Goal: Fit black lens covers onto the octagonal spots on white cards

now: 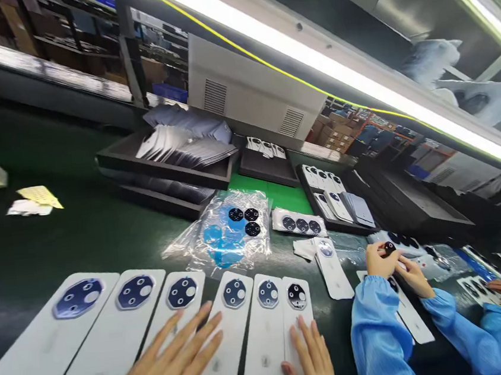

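Note:
Several white phone back covers (pixel 259 335) lie side by side in a row on the dark green bench, each with a dark camera disc (pixel 267 293) near its top. My left hand (pixel 170 363) is spread with nothing in it, its fingers over the third and fourth covers from the left. My right hand (pixel 311 354) rests its fingers on the lower part of the rightmost cover, thumb apart to the left. The camera disc on that rightmost cover looks blacker than the bluish ones on the others. Whether my left fingers press on the covers or hover, I cannot tell.
Beyond the row lies a clear plastic bag (pixel 237 230) with black discs and blue film pieces on it. Trays of covers (pixel 165 160) stand behind. To the right, a co-worker's hands (pixel 381 260) in blue sleeves hold a small black disc. A yellow sheet (pixel 40 196) lies left.

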Action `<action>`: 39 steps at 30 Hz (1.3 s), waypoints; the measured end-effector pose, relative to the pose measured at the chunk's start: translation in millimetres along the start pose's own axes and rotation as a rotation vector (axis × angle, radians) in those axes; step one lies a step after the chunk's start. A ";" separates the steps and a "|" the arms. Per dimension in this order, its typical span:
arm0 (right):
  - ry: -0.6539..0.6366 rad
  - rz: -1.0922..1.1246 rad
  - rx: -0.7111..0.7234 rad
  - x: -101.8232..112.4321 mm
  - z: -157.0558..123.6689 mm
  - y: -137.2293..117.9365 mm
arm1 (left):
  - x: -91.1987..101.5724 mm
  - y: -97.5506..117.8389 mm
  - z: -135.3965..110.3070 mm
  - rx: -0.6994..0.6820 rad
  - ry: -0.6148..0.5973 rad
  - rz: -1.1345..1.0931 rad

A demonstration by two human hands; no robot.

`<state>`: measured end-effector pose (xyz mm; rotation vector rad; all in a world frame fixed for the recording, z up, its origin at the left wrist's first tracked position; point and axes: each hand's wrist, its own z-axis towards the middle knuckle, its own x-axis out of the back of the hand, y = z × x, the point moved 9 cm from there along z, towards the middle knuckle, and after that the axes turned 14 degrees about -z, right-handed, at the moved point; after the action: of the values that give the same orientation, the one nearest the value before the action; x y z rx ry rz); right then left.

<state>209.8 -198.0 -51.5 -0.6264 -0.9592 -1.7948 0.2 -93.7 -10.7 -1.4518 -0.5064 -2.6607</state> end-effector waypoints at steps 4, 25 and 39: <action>0.004 -0.021 0.181 -0.9 -5.7 -11.2 | -46.1 45.6 57.9 -0.115 -0.249 -0.041; 0.041 0.432 -0.066 29.6 97.8 229.5 | -80.8 51.2 84.7 -0.152 -0.352 0.004; -0.100 0.350 -0.267 -11.3 99.1 185.7 | -66.4 39.3 80.5 -0.140 0.052 0.034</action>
<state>384.4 -150.6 56.7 -0.9953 -0.6306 -1.5967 110.1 -111.6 -15.6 -1.4065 -0.2948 -2.7484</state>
